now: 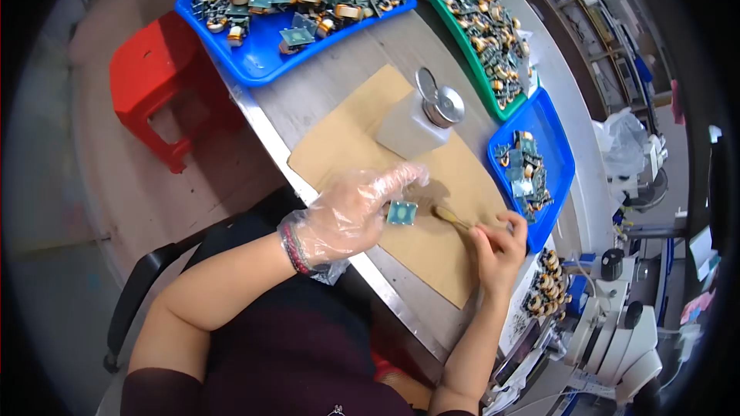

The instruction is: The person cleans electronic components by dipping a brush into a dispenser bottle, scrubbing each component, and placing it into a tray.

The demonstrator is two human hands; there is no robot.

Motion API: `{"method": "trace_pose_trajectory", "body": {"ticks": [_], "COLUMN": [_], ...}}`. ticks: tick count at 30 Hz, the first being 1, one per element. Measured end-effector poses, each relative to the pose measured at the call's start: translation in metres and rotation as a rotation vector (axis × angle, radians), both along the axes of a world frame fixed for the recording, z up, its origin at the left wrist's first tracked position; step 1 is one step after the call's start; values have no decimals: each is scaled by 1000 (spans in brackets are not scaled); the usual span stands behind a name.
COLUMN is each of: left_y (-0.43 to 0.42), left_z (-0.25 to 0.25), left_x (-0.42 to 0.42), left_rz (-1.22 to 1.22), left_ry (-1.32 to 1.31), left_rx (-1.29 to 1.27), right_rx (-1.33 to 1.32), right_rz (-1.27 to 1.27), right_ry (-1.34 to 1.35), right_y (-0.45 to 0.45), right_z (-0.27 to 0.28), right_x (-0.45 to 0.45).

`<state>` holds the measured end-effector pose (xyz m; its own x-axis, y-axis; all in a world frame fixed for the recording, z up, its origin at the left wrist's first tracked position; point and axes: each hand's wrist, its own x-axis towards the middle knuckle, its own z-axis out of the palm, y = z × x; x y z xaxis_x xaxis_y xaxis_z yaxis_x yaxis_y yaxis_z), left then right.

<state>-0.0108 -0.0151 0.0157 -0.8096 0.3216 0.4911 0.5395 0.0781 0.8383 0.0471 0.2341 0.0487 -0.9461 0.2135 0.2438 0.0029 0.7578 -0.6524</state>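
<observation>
My left hand (343, 212) wears a clear plastic glove and is closed on a small green circuit board (401, 213), whose flat face shows beside the fingers. Bare, my right hand (499, 253) pinches the handle of a small yellowish brush (453, 219); its head points at the board, a short gap away. Both hands are over a sheet of brown cardboard (339, 135) on the metal table. Just beyond my left hand stands a whitish square bottle (412, 127) with a round metal top, its lid flipped up.
A blue tray (258, 73) heaped with circuit boards is at the upper left. Behind the bottle lies a full green tray (466, 46); a smaller blue tray (556, 146) with several boards is at right. More coil parts (547, 285) lie near my right forearm. A red stool (158, 69) stands left.
</observation>
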Motion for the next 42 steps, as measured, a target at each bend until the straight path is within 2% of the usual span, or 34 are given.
{"method": "trace_pose_trajectory", "body": {"ticks": [2, 3, 4, 5, 7, 8, 10, 11, 12, 13, 15, 16, 17, 19, 20, 21, 22, 24, 25, 27, 29, 30, 31, 32, 35, 38, 40, 42], "left_y": [0, 0, 0, 1, 3, 1, 2, 2, -1, 0, 3, 2, 1, -1, 1, 2, 0, -1, 0, -1, -3, -2, 1, 3, -1, 3, 3, -2], "left_z": [0, -1, 2, 0, -5, -5, -3, -3, 0, -2, -3, -2, -1, 0, -2, -3, 1, -1, -1, 4, 8, 8, 9, 10, 31, 35, 36, 42], "left_x": [1, 3, 5, 6, 2, 3, 4, 5, 4, 7, 3, 3, 1, 6, 7, 6, 5, 5, 5, 7, 8, 10, 15, 18, 27, 30, 31, 33], "left_rz": [6, -11, 18, 8, 14, 37, 22, -15, -7, -22, 0, 19, 34, 43, 53, 59, 54, 41, 43, 46, -61, -59, -184, -310, -369, -390, -406, -485], "left_ry": [-51, -99, -113, -108, -50, -70, -112, -156, -103, -105, -63, -9, -3, -61, -63, -62, -82, -83, -103, -147, -355, -356, -542, -724, -881, -872, -848, -914], "left_rx": [-8, -21, -91, -94, -7, -94, -64, -44, -109, -118, -7, 14, 24, -140, -121, -105, -127, -117, -96, -93, 30, 24, 319, 617, 728, 789, 828, 745], "right_rx": [-109, 3, -20, -248, 25, 9, -36, -11, 31, -159, 37, -99, -65, -16, 67, 83, -120, 73, 24, -94, -294, -306, -319, -469, -628, -447, -497, -509], "right_rz": [88, 207, 285, 241, 108, 43, 122, 198, 226, 203, 122, -1, -48, 103, 207, 209, 186, 3, -32, -52, -21, -7, 4, 28, 129, 261, 244, 195], "right_ry": [133, 147, 49, -36, -49, -36, 151, 157, 48, -61, 21, -89, -9, 254, 295, 146, 64, 21, 79, 122, 189, 205, 222, 193, 153, 222, 214, 216], "right_y": [-29, -46, -53, -46, -10, 13, -18, -34, -53, -48, -6, 9, 14, -15, -36, -56, -50, -21, 16, 27, 27, 23, 19, 16, 13, 13, 3, -4], "right_z": [7, 10, 4, -5, 1, -9, 7, 10, 13, -1, -9, 0, 2, 9, 12, 14, -3, 5, -10, -1, -1, 0, 1, 0, -3, -9, -2, 1], "right_x": [2, -1, -4, -5, 0, 2, 1, -1, -2, -5, -5, -3, 3, 2, -3, -2, -5, -2, 1, 11, 11, 9, 9, 11, 15, 15, 17, 17]}}
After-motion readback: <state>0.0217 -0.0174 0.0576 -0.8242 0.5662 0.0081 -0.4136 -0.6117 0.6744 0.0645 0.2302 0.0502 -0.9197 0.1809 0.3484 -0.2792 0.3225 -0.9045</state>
